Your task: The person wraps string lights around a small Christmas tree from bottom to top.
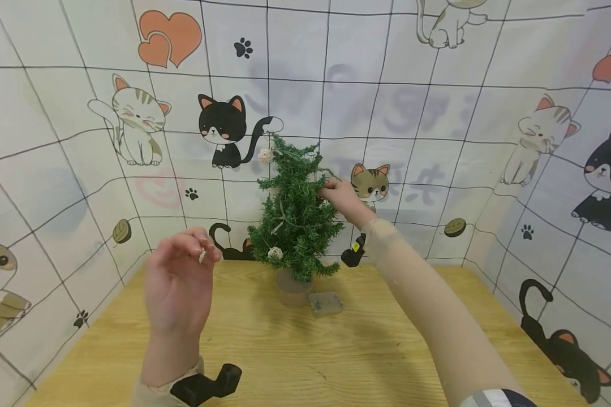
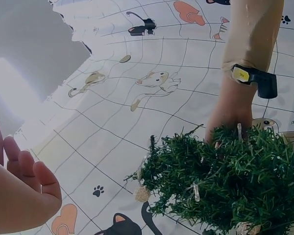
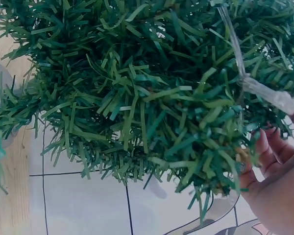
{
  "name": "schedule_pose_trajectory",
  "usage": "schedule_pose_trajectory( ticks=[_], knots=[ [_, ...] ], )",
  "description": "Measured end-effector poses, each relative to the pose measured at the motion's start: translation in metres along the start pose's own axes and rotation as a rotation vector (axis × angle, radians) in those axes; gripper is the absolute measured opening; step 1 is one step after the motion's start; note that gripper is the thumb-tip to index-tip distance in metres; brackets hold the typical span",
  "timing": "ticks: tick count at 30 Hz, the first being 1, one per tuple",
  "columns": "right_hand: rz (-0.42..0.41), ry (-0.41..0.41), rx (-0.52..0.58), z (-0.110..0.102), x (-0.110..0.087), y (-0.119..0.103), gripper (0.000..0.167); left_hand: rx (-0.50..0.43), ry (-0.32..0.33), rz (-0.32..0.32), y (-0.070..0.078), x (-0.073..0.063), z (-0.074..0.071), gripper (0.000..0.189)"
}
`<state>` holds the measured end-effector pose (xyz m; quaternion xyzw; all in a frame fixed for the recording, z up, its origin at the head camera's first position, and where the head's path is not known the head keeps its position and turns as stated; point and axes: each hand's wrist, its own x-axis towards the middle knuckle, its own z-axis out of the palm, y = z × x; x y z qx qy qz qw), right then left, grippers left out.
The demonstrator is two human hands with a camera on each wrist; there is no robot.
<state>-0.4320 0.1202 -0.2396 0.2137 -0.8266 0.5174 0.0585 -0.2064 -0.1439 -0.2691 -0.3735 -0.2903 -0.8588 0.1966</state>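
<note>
A small artificial Christmas tree (image 1: 297, 209) stands upright in a round brown pot (image 1: 292, 288). White woven balls (image 1: 275, 252) and a string of lights with clear bulbs (image 3: 272, 95) hang among its green branches. At the tree's upper right side, my right hand (image 1: 343, 198) has its fingers curled in at a branch tip (image 3: 240, 159), pinching it; foliage partly hides the fingertips. To the left of the tree, my left hand (image 1: 183, 277) is raised in the air, palm turned inward, fingers loosely bent and holding nothing.
Next to the pot, a flat clear case (image 1: 326, 303) lies on the wooden table (image 1: 285, 356). A white cloth (image 1: 305, 107) with black grid lines and cartoon cats surrounds the table at the back and sides. Each wrist wears a black camera mount (image 1: 206, 387).
</note>
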Motion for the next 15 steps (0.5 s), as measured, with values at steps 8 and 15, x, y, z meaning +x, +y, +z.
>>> schedule_pose_trajectory(
  ticks=[8, 15],
  knots=[
    [0.006, 0.032, -0.027, -0.018, -0.005, 0.013, 0.033, 0.208, 0.098, -0.105, -0.003, 0.020, -0.027, 0.043],
    [0.079, 0.048, -0.100, -0.041, -0.021, 0.041, 0.043, 0.961, 0.034, -0.233, -0.001, 0.065, -0.070, 0.037]
  ],
)
